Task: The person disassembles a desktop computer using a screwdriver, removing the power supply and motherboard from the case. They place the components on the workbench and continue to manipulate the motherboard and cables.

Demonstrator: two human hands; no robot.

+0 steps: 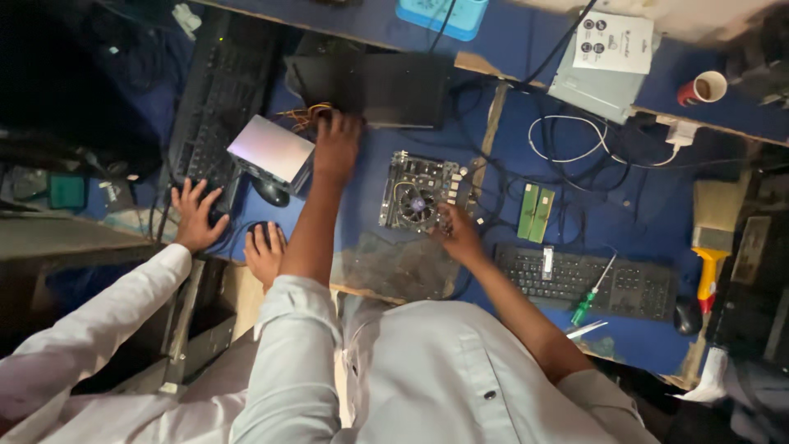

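The right hand (457, 233) rests its grip on the lower right corner of a bare motherboard (421, 191). The fingers seem curled and pressed together at the board's edge, but whether they pinch a part or only steady the board cannot be told from this height. The motherboard lies flat near the middle of the blue surface (633, 215), its round cooling fan (416, 203) facing up, with a dusty dark mat (394, 267) just below it.

The left hand (337, 148) reaches further away, its fingers bent down onto a bundle of yellow and orange wires (304, 115) at the front edge of a black box (386, 89). A silver power supply unit (272, 150) sits just beside this hand. The fingertips are hidden, so its grip cannot be read.

To do this well, it seems wise to hold the board only by its rim, keep it flat, and draw the wires by their plug rather than by the strands.

Both arms stretch forward from the body, bare below rolled pale sleeves. The left arm runs nearly straight ahead; the right bends outward at the elbow, then angles in toward the board.

Another person's two hands (197, 215) lie spread at the left, by a black keyboard (215, 99) and mouse (269, 192).

To the right lie two green memory sticks (535, 212), a second keyboard (588, 282), a green screwdriver (593, 290), a brush (712, 238) and a red cup (703, 87).
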